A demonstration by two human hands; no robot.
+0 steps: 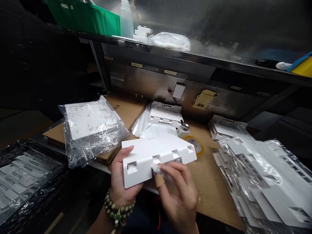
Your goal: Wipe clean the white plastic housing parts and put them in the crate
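Observation:
A white plastic cover (143, 148) with square cutouts along its folded edge is held up and tilted toward me. My left hand (124, 175) grips its left end, with the thumb on top and the palm beneath; a beaded bracelet circles that wrist. My right hand (177, 188) pinches a small white wad (157, 168), which looks like cloth or tissue, against the cover's front edge. A tan wrap is on its thumb. Behind the cover are a small white pump bottle (183, 130) with a metal top and a roll of yellow tape (198, 144).
Bagged white covers (90, 123) lie on cardboard (129, 102) at left, with more bagged covers (263, 175) at right. White housings (165, 113) stand at the back. Overhead, a metal shelf (207, 57) carries a green bin (90, 19) and a plastic bottle (126, 21).

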